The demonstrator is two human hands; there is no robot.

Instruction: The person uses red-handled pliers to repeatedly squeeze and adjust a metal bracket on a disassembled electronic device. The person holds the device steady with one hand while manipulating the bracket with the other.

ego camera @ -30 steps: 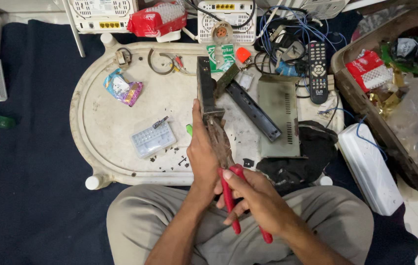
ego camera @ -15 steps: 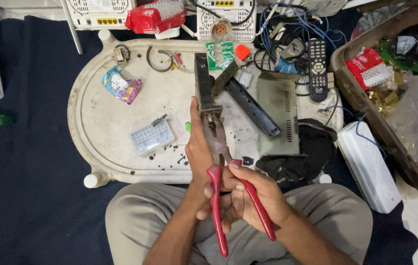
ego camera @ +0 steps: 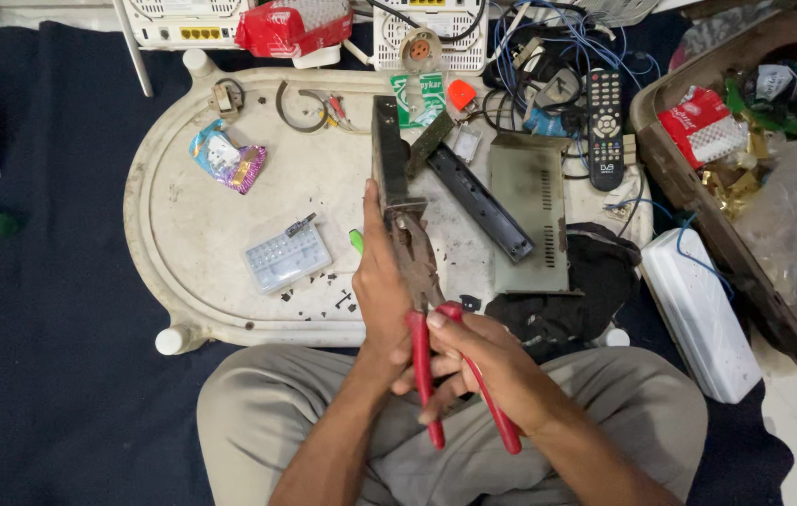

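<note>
Gripping red-handled pliers in both hands: left hand, right hand; clear box and grey casing close by on tray.

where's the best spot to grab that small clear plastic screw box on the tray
Grip the clear plastic box across its two long sides, coming straight down from above. It lies flat on the white tray with open tray around it; a small metal bit rests at its upper right corner, so stay mid-length.

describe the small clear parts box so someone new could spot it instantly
Start at the white oval tray lying on the dark blue cloth. On its left half, just left of the left hand, lies a small clear plastic box with a grid of little compartments. It is the only see-through, gridded thing there; the nearby packet is crinkled and colourful.
</note>
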